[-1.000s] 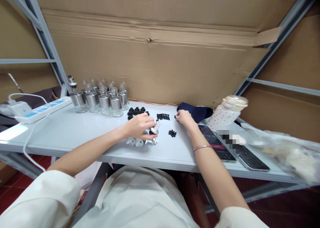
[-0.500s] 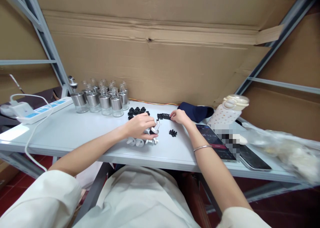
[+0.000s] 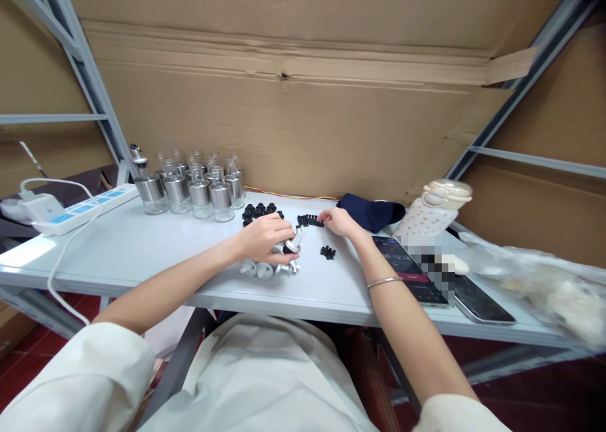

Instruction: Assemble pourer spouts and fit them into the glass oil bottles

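Observation:
My left hand [image 3: 267,236] is closed on a silver pourer top [image 3: 293,241], a shiny curved piece with a black tip, held just above the table. Under and beside this hand are white round caps [image 3: 264,270] and small metal pieces [image 3: 292,268], partly hidden. My right hand [image 3: 337,221] pinches at the right end of a row of small black parts [image 3: 308,220]; whether one is between the fingertips is too small to see. A cluster of smaller black pieces [image 3: 327,252] lies nearer me. Behind my left hand sit several black round stoppers [image 3: 259,210].
Several glass bottles with metal bands [image 3: 199,193] stand at the back left, one with a pourer [image 3: 139,157] on top. A power strip [image 3: 88,210] lies further left. On the right are a navy cap [image 3: 372,212], a dotted flask [image 3: 428,211], phones [image 3: 483,300] and a plastic bag [image 3: 544,287].
My right hand has shifted slightly left along the row of small black parts. My left hand keeps hold of the pourer top, nearly still.

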Motion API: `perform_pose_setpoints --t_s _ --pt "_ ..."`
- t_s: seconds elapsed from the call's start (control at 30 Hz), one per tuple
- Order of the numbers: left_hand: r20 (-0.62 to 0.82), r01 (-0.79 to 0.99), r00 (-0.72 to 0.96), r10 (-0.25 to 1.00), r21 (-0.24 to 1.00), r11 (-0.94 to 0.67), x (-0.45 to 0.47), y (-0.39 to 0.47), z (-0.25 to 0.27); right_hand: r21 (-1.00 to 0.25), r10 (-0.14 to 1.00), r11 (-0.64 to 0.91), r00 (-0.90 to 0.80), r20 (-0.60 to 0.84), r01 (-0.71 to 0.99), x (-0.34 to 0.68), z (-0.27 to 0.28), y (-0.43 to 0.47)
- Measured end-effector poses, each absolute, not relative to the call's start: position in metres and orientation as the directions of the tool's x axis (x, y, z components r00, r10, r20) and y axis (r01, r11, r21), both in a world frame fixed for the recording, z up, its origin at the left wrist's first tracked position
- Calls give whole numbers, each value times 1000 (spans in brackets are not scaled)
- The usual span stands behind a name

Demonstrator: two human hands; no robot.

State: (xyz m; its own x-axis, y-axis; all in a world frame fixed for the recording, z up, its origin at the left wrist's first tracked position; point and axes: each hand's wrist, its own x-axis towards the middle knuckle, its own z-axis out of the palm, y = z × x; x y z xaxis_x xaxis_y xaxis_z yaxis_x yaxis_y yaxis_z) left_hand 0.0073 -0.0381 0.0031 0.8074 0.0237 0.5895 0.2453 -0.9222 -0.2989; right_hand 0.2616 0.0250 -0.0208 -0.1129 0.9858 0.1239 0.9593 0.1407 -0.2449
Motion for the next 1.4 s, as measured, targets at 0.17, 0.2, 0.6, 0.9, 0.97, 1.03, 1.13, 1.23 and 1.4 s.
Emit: perform_pose_setpoints --t_s 0.17,0.2,0.6,0.9,0.97,1.03,1.13,1.23,1.4 --pt "587 237 809 21 -294 -926 8 -38 3 -201 945 309 -277 173 930 253 -25 28" --pt "581 241 813 32 -287 -927 7 -38 3 -190 940 324 -292 177 927 252 -26 29" --pt "601 232 799 -4 -316 -920 8 -39 4 -133 920 374 -349 178 918 254 -33 31" --pt "620 216 784 -37 -328 -920 7 -38 4 -129 903 415 -390 180 901 250 -40 36" --pt "619 218 784 -37 -330 -919 7 -38 4 -132 898 428 -404 177 894 251 -38 35" --pt "618 223 785 -33 -332 -916 8 -38 4 -135 894 436 -411 180 890 251 -36 35" --pt "617 227 786 -33 -337 -914 8 -38 4 -138 889 442 -413 198 886 248 -34 33" --pt "614 227 789 -32 -338 -913 8 -38 3 -145 879 461 -429 206 876 241 -36 32" --pt "600 235 800 -12 -333 -913 7 -38 4 -162 871 484 -457 180 860 235 -39 31"
